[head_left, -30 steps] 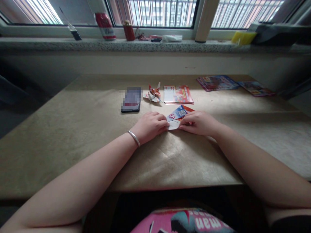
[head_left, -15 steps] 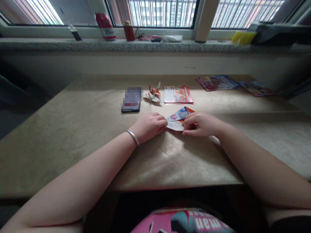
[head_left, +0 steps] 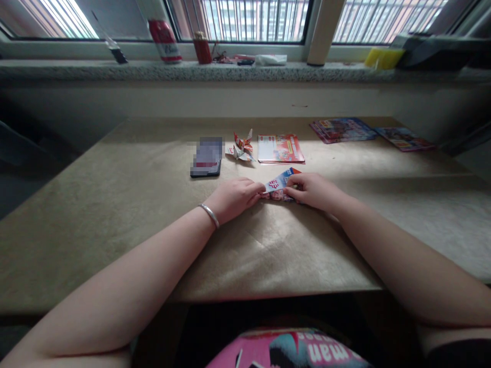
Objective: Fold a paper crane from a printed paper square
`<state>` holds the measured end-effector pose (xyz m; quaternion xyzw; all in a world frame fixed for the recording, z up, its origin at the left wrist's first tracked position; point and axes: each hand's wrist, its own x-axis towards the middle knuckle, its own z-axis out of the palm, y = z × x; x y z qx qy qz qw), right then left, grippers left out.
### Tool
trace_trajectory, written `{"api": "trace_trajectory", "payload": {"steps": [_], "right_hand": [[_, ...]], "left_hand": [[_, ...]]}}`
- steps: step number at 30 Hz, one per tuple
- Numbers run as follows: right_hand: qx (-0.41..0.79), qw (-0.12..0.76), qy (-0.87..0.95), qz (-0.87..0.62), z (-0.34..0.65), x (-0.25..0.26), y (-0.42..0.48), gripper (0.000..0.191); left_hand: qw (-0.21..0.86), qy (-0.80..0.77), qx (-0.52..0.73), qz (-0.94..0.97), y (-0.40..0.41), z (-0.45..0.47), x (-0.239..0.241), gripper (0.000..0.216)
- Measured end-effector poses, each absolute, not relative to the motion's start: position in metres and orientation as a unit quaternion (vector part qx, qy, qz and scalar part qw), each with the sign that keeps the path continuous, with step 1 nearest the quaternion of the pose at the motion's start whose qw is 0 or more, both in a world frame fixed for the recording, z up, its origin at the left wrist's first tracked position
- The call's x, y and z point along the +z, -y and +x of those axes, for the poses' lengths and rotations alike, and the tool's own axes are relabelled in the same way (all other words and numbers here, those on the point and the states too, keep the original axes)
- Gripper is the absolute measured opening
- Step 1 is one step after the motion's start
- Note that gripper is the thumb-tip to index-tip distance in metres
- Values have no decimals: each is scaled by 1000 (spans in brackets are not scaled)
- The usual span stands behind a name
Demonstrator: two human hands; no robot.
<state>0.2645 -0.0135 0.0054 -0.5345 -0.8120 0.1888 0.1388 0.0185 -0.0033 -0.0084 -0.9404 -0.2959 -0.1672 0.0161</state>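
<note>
A printed paper sheet [head_left: 276,184], partly folded into a pointed shape, lies on the table between my hands. Its left tip is pinched under the closed fingers of my left hand [head_left: 241,197], which wears a silver bangle on the wrist. My right hand [head_left: 309,188] grips the lower flap with thumb and fingers, and that flap lies folded up toward the middle, showing a coloured print. The sheet's right part is hidden under my right hand. Just beyond sit folded paper cranes [head_left: 243,147] and a stack of printed leaflets [head_left: 281,149].
A phone [head_left: 207,157] with a blurred screen lies left of the cranes. Several colourful leaflets [head_left: 343,130] are piled at the back right, another pile [head_left: 404,139] beside them. On the windowsill [head_left: 230,73] stand a red can [head_left: 164,41] and a red bottle [head_left: 201,48].
My right hand has moved slightly up and left, turning the lower flap upward, so its white face gives way to a coloured print. My left hand has stayed at the left tip.
</note>
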Motion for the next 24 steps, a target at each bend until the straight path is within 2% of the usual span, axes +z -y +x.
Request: {"api": "trace_trajectory", "payload": {"steps": [8,14,19,21,24], "right_hand": [[149,117,785,-590,262,-1,9,22],[171,128,766,-607,264,0,5,17],[169,63,762,-622,278,5,2,18],[135,44,770,-622,282,8,4,20],[-6,45,815,-578,277,14,11,23]], "left_hand": [[0,239,-133,-962,4,7,-1,28],[15,243,-135,-960,5,7,-1,29],[12,217,-160,-963,7,16,-6,31],[11,212,-165,-963,8,19,-8,33],[14,213,-163,-963,10,22,-9,35]]}}
